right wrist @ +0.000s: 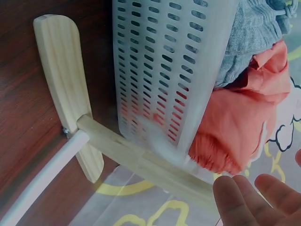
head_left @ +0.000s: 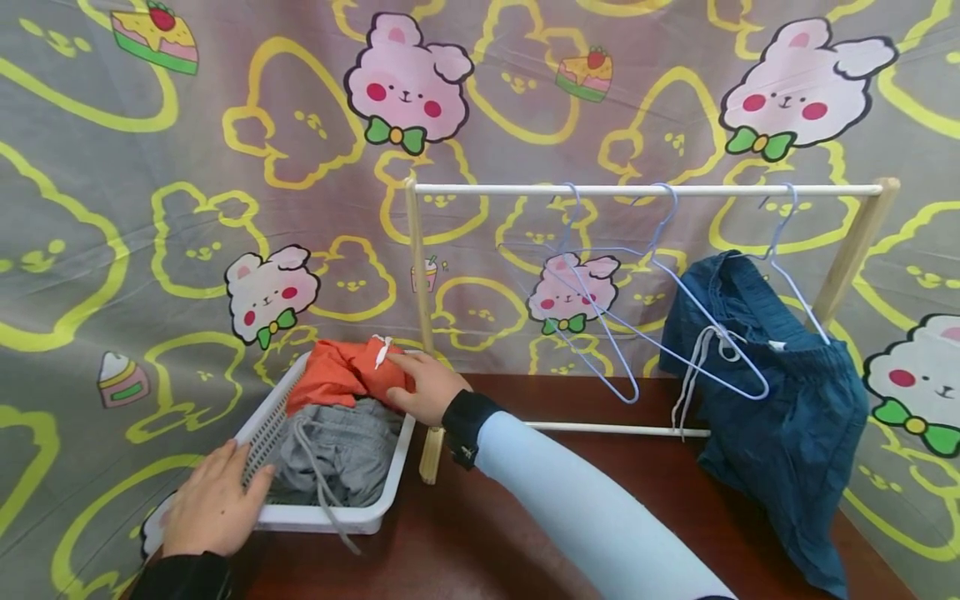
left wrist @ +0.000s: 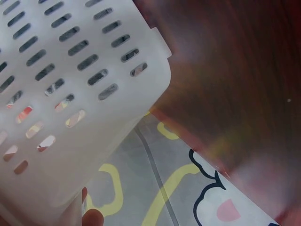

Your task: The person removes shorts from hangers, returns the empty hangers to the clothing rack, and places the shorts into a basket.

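Observation:
A white plastic basket (head_left: pixel 315 518) with slotted walls stands on the table at left. My left hand (head_left: pixel 216 500) holds its near left rim, thumb over the inner side; the left wrist view shows fingertips (left wrist: pixel 92 218) by the basket wall (left wrist: pixel 70 101). Inside lie a folded grey garment with a drawstring (head_left: pixel 341 454) and, behind it, an orange garment with a white drawstring (head_left: pixel 330 375). At the basket's right side, my right hand (head_left: pixel 429 387) reaches over the orange garment. Its fingers (right wrist: pixel 230 197) look extended beside the orange cloth (right wrist: pixel 230 122), gripping nothing visible.
A wood-and-white rack (head_left: pixel 487 190) stands right of the basket, its left foot (head_left: pixel 431 454) close to the basket wall. Blue drawstring shorts (head_left: pixel 787 392) hang from a hanger at its right end. Two bare lilac hangers (head_left: pixel 663 221) hang mid-bar. A patterned cloth (head_left: pixel 187 167) backs the table.

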`<action>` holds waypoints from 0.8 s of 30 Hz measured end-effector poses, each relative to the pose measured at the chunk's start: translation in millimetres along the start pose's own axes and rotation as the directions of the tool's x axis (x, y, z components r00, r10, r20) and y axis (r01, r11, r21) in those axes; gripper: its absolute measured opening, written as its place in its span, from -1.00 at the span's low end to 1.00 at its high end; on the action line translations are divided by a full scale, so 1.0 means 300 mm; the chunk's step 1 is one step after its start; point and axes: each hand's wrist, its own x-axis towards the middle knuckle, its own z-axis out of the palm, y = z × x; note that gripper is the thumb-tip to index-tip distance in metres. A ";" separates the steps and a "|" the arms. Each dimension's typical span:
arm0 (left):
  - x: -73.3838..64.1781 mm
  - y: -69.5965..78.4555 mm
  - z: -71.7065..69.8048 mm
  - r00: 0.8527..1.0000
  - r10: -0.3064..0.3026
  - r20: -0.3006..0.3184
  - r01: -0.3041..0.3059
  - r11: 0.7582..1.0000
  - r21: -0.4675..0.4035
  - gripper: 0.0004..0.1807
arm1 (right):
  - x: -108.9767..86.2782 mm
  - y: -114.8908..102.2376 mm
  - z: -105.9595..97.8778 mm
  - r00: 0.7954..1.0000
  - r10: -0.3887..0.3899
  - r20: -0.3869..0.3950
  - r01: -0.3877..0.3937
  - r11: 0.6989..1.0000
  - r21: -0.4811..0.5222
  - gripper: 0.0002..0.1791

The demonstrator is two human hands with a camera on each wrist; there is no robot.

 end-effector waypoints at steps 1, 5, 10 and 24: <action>0.001 0.000 0.001 1.000 0.004 -0.003 -0.004 1.000 -0.002 -0.08 | -0.006 0.007 -0.003 1.000 0.006 0.001 -0.006 1.000 0.004 -0.31; 0.000 0.002 0.006 1.000 0.014 -0.004 -0.014 1.000 -0.007 -0.10 | -0.034 0.033 -0.014 1.000 -0.013 -0.024 0.014 0.999 0.029 -0.33; 0.001 -0.001 0.014 1.000 0.008 0.019 -0.007 1.000 -0.007 -0.09 | -0.090 0.071 -0.028 0.998 -0.050 -0.040 0.052 0.998 0.048 -0.33; 0.003 -0.012 0.005 1.000 0.025 -0.013 -0.025 1.000 -0.013 -0.09 | -0.298 0.193 -0.093 0.986 -0.001 -0.164 0.006 1.000 0.029 -0.36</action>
